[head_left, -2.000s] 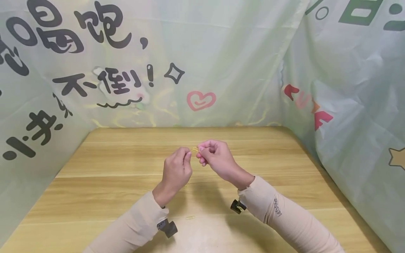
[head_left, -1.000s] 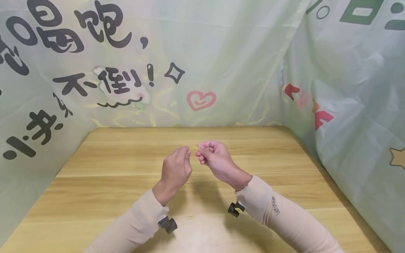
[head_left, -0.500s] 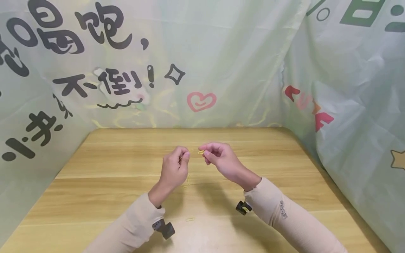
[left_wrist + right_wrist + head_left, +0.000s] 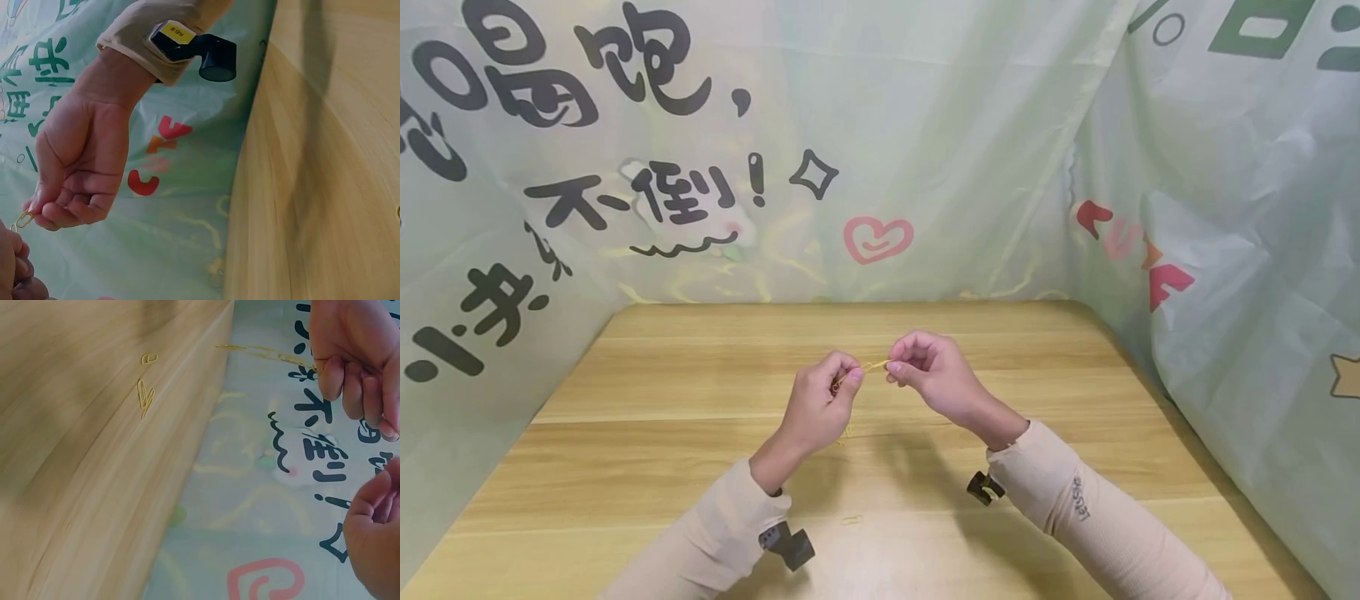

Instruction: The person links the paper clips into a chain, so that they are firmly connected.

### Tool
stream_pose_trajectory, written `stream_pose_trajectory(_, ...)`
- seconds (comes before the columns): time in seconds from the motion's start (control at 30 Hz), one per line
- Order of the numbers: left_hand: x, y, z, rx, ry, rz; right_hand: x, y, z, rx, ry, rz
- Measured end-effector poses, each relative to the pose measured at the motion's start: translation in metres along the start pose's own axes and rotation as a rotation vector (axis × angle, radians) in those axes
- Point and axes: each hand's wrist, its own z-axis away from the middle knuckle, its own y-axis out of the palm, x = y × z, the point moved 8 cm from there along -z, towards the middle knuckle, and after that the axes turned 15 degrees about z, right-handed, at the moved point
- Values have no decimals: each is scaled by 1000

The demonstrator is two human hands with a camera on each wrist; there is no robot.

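Observation:
Between finger and thumb my right hand (image 4: 936,367) pinches a yellow paper clip (image 4: 882,363), which stretches toward my left hand (image 4: 823,400). My left hand pinches the end of a chain of yellow paper clips (image 4: 269,355), which hangs down from its fingers in the right wrist view. Both hands are raised over the table, close together. In the left wrist view the right hand's clip (image 4: 25,219) meets another clip at the left fingertips. The curled left fingers hide part of the chain.
On the wooden table (image 4: 685,467) lies a loose paper clip (image 4: 852,520) near the front. Several more clips (image 4: 145,394) lie farther back, below my left hand. Printed cloth (image 4: 955,167) hangs behind the table and at both sides.
Half a second ago my right hand held its clip apart from the left hand. Now that clip spans the gap to the left fingertips, and the right hand sits slightly farther right.

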Motion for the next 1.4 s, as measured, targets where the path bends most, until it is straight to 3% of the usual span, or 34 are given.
stream_pose_trajectory(0.3, 2, -1, 0, 15, -40, 10, -2, 2, -1, 37, 43, -26)
stream_pose_trajectory(0.53, 3, -4, -2, 18, -47, 20, 3, 2, -3, 55, -4, -39)
stream_pose_trajectory(0.8, 4, -3, -1, 28, -47, 32, 4, -1, -1, 32, -15, -43)
stream_pose_trajectory(1.1, 6, 3, 0, 45, -104, 73, 5, -1, -3, -29, -77, -53)
stream_pose_trajectory(1.4, 9, 1, 0, 51, -133, 83, 4, -1, -3, -26, -66, -90)
